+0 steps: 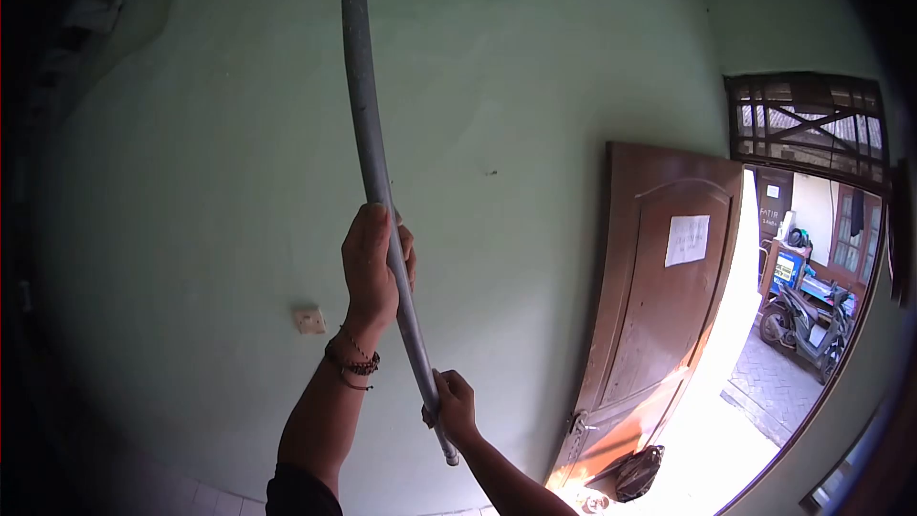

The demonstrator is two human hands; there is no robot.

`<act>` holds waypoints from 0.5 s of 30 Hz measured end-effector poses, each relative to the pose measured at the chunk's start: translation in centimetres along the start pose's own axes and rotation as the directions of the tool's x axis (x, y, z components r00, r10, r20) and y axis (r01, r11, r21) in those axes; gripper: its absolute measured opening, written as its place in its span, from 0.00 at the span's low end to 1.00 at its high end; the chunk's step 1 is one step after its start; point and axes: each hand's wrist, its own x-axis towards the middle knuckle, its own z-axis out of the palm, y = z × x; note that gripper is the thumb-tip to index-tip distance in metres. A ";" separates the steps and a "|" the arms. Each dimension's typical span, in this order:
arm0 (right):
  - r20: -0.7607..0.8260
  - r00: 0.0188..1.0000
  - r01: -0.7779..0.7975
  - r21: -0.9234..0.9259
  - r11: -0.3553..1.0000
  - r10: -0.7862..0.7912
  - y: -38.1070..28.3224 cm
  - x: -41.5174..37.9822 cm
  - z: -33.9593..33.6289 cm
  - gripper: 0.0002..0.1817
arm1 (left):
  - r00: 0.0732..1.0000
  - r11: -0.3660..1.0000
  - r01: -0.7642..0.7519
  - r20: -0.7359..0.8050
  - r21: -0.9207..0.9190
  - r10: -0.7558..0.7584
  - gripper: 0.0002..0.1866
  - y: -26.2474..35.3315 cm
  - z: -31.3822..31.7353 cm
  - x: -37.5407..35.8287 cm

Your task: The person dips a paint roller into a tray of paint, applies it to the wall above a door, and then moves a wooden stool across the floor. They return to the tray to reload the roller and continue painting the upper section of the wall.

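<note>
A long grey pole (361, 86) rises from the lower middle of the head view and leaves it at the top, so its upper end is hidden. My left hand (374, 263) is wrapped round the middle of the visible length, thumb pointing up along it. Bracelets circle that wrist. Lower down, close to the pole's bottom end, my right hand (452, 406) grips it with curled fingers. The pole leans slightly, its lower end to the right, in front of a green wall (229, 153).
A brown wooden door (659, 296) with a paper sheet (688, 241) stands open at the right. Beyond the doorway a motorcycle (812, 330) is parked on paving. By the door's foot lies a dark bag (640, 473). A socket plate (309, 320) sits on the wall.
</note>
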 end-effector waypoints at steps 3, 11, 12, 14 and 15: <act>0.041 0.998 0.052 0.007 0.999 -0.052 -3.0 1.9 1.2 0.15 | 0.998 0.998 -0.069 -0.011 0.004 0.069 0.21 2.0 0.5 2.2; -0.001 0.995 0.097 0.024 0.995 -0.097 -3.1 3.0 1.6 0.18 | 0.980 0.970 -0.198 -0.044 -0.139 0.194 0.23 4.0 -1.2 1.4; 0.003 0.995 0.102 0.022 0.995 -0.102 -2.3 2.8 1.3 0.18 | 0.986 0.980 -0.156 -0.081 -0.125 0.146 0.24 3.1 -2.0 1.3; -0.036 0.998 0.060 0.014 0.998 -0.059 0.8 1.6 0.6 0.20 | 0.986 0.992 -0.071 -0.156 -0.102 0.055 0.24 0.1 -4.0 0.3; -0.028 0.998 0.057 0.014 0.998 -0.056 2.1 1.2 0.1 0.20 | 0.971 0.996 0.012 -0.235 -0.091 -0.033 0.23 -1.5 -4.8 -0.4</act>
